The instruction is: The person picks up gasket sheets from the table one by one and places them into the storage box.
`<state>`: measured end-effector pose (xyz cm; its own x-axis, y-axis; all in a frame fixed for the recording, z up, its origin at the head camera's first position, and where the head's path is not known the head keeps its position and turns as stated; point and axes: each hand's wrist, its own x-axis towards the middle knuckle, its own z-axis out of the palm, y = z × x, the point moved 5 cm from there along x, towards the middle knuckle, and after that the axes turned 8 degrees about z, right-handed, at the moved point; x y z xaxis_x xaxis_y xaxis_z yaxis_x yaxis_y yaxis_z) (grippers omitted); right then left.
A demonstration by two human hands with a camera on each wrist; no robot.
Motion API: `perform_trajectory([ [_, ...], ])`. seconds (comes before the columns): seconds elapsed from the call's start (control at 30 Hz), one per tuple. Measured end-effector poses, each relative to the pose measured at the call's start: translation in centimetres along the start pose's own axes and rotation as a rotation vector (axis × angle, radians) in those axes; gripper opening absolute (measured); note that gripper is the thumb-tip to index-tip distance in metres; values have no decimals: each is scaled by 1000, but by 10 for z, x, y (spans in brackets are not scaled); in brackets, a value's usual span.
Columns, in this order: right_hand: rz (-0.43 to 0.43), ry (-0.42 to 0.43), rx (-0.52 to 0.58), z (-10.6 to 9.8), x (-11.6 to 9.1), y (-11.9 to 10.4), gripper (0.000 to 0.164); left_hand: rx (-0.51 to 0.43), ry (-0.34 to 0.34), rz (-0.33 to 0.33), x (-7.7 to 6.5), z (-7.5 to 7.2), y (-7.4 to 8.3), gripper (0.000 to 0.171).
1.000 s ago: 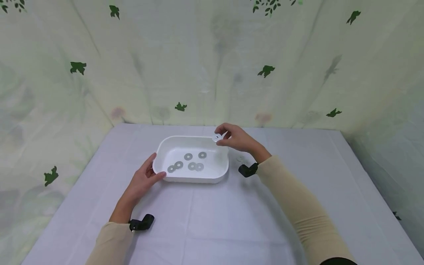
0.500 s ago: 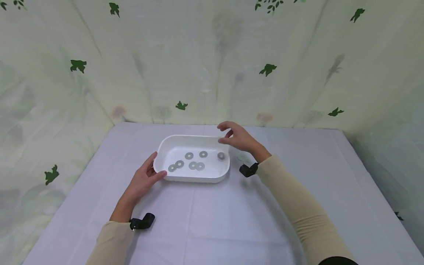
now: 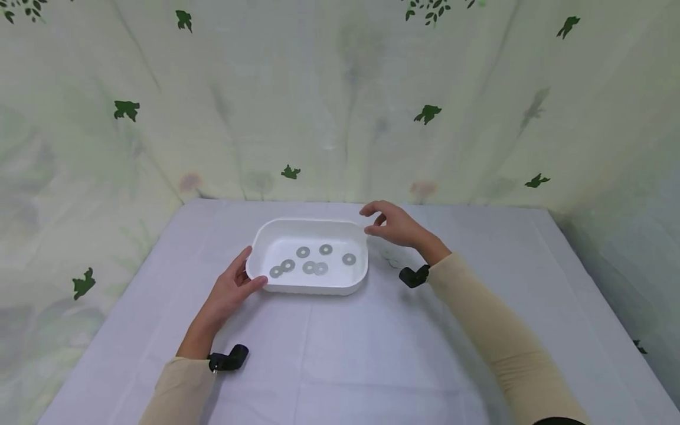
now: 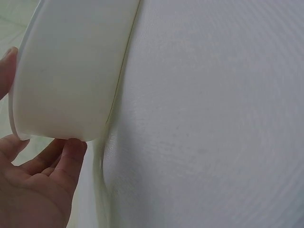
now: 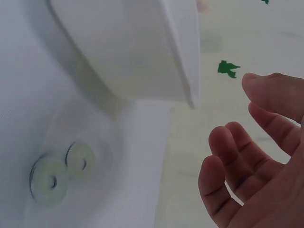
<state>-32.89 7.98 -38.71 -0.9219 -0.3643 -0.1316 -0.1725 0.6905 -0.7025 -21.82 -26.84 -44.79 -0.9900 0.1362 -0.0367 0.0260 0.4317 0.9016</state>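
Observation:
A white plastic tray (image 3: 340,289) with rounded corners stands on the table, with several flat grey washers (image 3: 349,259) lying on its floor. At the tray's left end my left hand (image 3: 228,292) holds it, thumb on the rim and fingers against the outer wall; the left wrist view shows these fingers on the tray wall (image 4: 61,80). My right hand (image 3: 395,225) hovers just off the tray's far right corner with its fingers loosely bent and nothing between them. Below it, two washers (image 5: 50,180) lie on the table right of the tray, partly faint in the head view.
A white cloth (image 3: 340,366) covers the table. Behind it hangs a pale curtain (image 3: 340,106) printed with green leaf and bird shapes. Black wrist cameras (image 3: 228,358) are strapped on both wrists.
My right hand has let go of a washer, which dropped into the tray's right side and now lies flat. That hand has since drawn off to the right. My left hand stays put.

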Motion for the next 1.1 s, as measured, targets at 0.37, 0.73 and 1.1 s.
perform_trajectory([
  [0.37, 123, -106, -211, 11, -18, 72, 30, 51, -3, -25, -8, 5, -9, 95],
  [0.73, 178, -74, -301, 20, -12, 77, 32, 65, 4, -8, -4, 4, -4, 93],
  [1.1, 166, -64, -400, 26, -6, 62, 19, 46, 8, -8, -3, 1, 1, 95],
])
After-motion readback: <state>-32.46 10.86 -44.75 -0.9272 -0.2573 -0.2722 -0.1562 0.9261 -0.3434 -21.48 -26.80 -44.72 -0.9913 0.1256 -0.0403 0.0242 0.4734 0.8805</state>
